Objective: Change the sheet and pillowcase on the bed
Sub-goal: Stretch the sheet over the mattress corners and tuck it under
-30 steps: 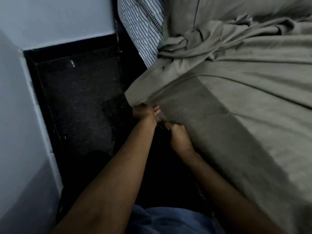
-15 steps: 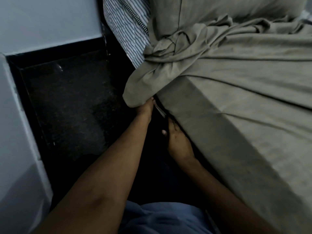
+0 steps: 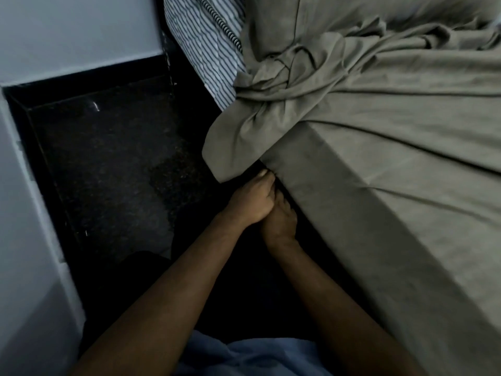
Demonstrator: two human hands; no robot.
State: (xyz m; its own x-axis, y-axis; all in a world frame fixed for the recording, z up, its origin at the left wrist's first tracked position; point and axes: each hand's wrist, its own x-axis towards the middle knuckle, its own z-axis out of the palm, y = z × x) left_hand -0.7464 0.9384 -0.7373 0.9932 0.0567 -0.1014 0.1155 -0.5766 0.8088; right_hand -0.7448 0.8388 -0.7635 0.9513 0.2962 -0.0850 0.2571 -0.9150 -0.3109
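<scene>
Grey-green sheet (image 3: 379, 147) draped over mattress, loose bunched corner hanging.

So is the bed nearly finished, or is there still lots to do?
Partly. The grey sheet already covers the top and side of the mattress. Right now the left hand and right hand are together at the sheet's bottom edge by the corner, seemingly tucking it. Still left: the loose bunched flap hanging at that corner, and the striped mattress showing bare beyond it.
</scene>
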